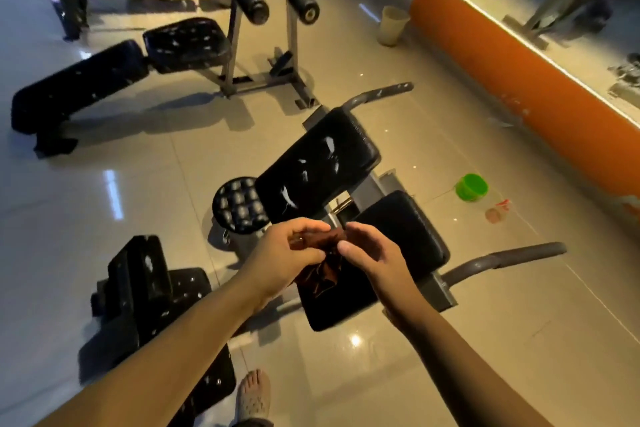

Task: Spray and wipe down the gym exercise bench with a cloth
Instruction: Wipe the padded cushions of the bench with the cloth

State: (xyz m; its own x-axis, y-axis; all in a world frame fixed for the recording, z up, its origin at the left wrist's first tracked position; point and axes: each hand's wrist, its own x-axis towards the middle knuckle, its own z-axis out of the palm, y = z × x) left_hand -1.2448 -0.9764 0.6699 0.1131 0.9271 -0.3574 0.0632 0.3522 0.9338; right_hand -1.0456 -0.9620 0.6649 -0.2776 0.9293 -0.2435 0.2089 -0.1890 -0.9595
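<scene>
**Cloth gathered in both hands above the bench**

Nearest you, one sandalled foot (254, 395) stands on the glossy tile floor (450, 374), and both forearms reach forward over it. Your left hand (294, 253) has its fingers curled and pinches the top edge of the dark reddish cloth (323, 276). Your right hand (374, 260) nips the other end of that edge between thumb and fingers. The rest of the cloth hangs in a crumpled fold between and below the two hands.

Expect it to be light and limp, with no stiffness of its own. Pinched by one edge it will only trail across the padding, so bunch it into a pad under a flat palm before wiping.

The bench (415, 236) lies directly beneath the cloth but apart from it. Its seat pad is under your right hand, and the angled back pad (322, 163) is just beyond, showing pale scuffs or wet streaks (the dim light makes it hard to tell which). A round studded pad (239, 204) sits just beside the back pad, on your left.

Further off on the floor to the right are a green tub (471, 186) and near it a small clear object (498, 211) with a red top, possibly the sprayer. A second bench (114, 73) stands well apart at far left.
</scene>
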